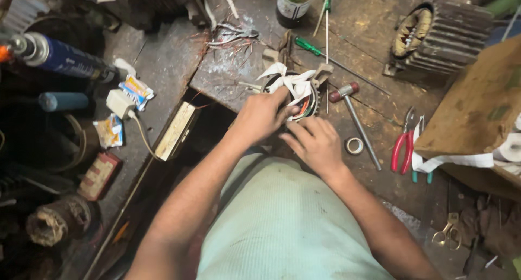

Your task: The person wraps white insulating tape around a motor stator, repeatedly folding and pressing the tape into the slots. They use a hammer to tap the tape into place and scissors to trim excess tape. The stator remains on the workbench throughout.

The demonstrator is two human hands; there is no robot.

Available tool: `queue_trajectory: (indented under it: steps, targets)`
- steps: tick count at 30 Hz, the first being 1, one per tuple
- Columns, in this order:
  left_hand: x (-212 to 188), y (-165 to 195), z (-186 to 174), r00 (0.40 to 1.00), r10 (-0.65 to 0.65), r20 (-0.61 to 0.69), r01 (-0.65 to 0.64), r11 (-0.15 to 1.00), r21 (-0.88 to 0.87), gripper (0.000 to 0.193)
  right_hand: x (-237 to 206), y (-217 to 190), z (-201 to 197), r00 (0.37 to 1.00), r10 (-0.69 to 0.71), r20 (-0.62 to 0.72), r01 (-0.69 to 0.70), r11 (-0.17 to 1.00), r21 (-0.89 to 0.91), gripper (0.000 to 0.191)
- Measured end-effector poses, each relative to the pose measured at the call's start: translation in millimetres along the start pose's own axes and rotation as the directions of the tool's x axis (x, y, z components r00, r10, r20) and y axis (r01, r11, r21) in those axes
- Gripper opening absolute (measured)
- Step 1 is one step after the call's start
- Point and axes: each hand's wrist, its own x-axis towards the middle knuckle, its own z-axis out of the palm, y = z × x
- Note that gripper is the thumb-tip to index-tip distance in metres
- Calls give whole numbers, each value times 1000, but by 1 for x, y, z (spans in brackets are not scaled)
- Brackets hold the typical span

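Now at the left grip (262, 116): fingers curled over the near-left rim of the small motor stator (296, 95), pinching at the white paper strips (287, 80) that stick up from its slots. Right grip (315, 143) just beside it, half curled against the stator's near edge, fingertips pointing up-left toward the bore; cannot tell whether pinching anything. Stator sitting on the wooden bench (380, 35) straight ahead of both grips, bore facing up, so just beyond the fingertips. Left grip nearer the paper, right grip nearer the lower rim. Further right on the bench: hammer (355, 120) with handle running down-right, tape roll (354, 146), red-handled pliers (404, 147). Beyond: green screwdriver (309, 46), larger finned stator (437, 35).
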Motion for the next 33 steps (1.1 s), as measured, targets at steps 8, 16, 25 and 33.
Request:
queue_trajectory:
  steps: [8,16,25,33]
  targets:
    - [-13,-3,17,983,95,-158,-100,995,-27,30,-15,-11,-23,964,225,-139,-146,891,430,15]
    - [-16,-2,22,978,51,-200,-77,989,-127,34,-39,-45,-45,587,798,139,-704,418,574,15]
    - [-9,8,11,986,-145,-80,108,929,-353,33,-95,-12,-56,720,622,308,-601,781,-173,55]
    - [-16,-2,3,989,82,-120,-115,945,-307,48,-123,-20,-71,735,480,479,-528,-37,848,31]
